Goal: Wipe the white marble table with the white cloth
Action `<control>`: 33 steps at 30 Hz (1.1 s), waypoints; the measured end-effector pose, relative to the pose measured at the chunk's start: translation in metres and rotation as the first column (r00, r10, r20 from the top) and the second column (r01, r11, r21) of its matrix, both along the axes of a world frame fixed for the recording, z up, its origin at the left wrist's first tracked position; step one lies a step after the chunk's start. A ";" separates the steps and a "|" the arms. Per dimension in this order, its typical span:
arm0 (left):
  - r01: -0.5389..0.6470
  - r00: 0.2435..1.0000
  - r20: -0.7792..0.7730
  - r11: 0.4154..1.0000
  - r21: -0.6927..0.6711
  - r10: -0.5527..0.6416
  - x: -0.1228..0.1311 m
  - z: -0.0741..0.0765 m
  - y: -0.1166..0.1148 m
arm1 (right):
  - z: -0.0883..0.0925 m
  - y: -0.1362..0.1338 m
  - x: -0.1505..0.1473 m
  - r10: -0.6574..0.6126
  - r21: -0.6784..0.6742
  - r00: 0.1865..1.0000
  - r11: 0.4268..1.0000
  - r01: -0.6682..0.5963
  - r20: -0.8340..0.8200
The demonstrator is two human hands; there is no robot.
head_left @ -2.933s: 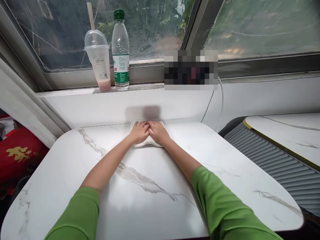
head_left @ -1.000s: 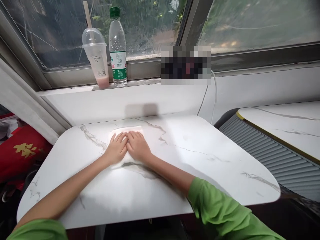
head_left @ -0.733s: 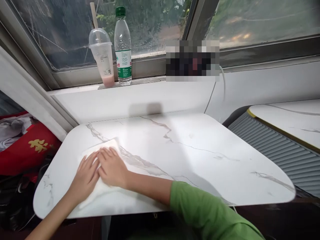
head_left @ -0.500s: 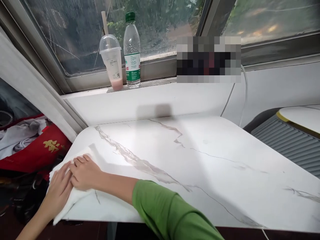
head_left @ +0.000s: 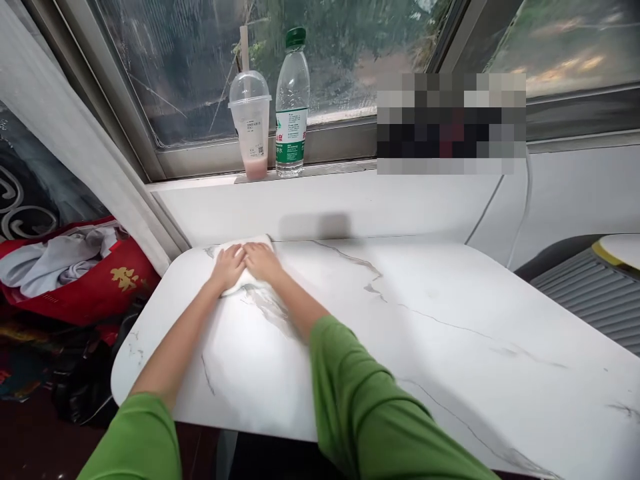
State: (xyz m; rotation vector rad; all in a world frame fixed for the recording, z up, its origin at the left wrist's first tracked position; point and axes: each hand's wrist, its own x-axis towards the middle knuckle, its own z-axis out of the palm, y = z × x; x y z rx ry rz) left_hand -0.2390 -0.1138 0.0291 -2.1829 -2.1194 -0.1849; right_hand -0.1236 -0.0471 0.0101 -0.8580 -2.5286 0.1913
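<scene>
A white cloth (head_left: 235, 288) lies bunched at the far left of the white marble-patterned table (head_left: 350, 347), close to the wall. My left hand (head_left: 231, 265) holds the cloth's left part, fingers curved over it and pressed down. Beside it, touching at the fingertips, my right hand (head_left: 263, 261) grips the cloth's right part. Both arms reach forward across the table. The cloth under the palms is hidden.
Beyond the table, a plastic cup with a straw (head_left: 253, 133) and a green-capped bottle (head_left: 292, 107) stand on the window ledge. A blurred patch covers something to their right. A red bag with clothes (head_left: 95, 280) is at left, a grey ribbed seat (head_left: 585, 293) at right.
Both hands have slid the cloth from the table's near left edge forward to its far left part. The hands, earlier overlapping, now lie side by side. The view has shifted slightly left.
</scene>
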 end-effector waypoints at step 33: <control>0.336 0.930 0.152 0.942 0.025 -0.336 0.251 -0.028 0.045 | -0.025 0.032 0.274 -0.023 0.027 0.996 0.999 0.025 -0.090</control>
